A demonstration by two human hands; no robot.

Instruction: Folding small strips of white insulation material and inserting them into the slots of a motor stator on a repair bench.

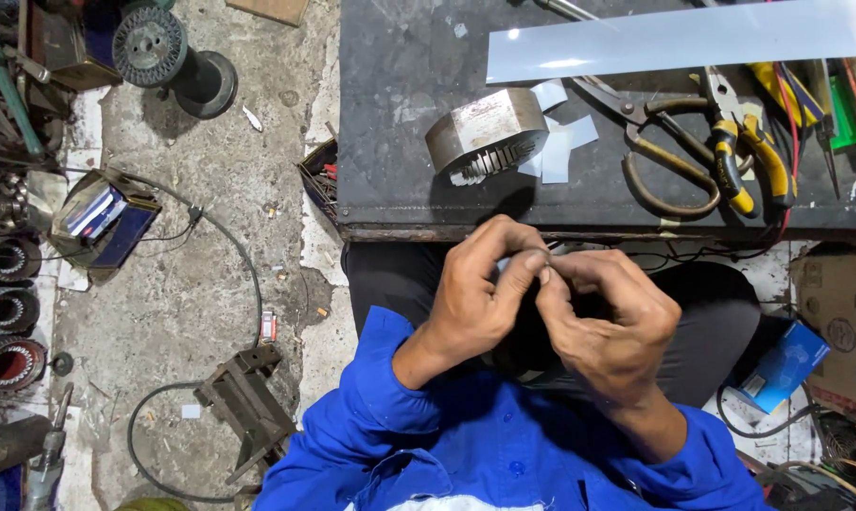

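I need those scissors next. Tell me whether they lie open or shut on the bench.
Open. The scissors lie flat on the dark bench, handle loops spread apart, blades crossing beside the yellow-handled pliers.

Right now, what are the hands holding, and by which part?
Left hand and right hand pinch something small between their fingertips; the fingers hide it, so neither the thing nor the held part can be told.
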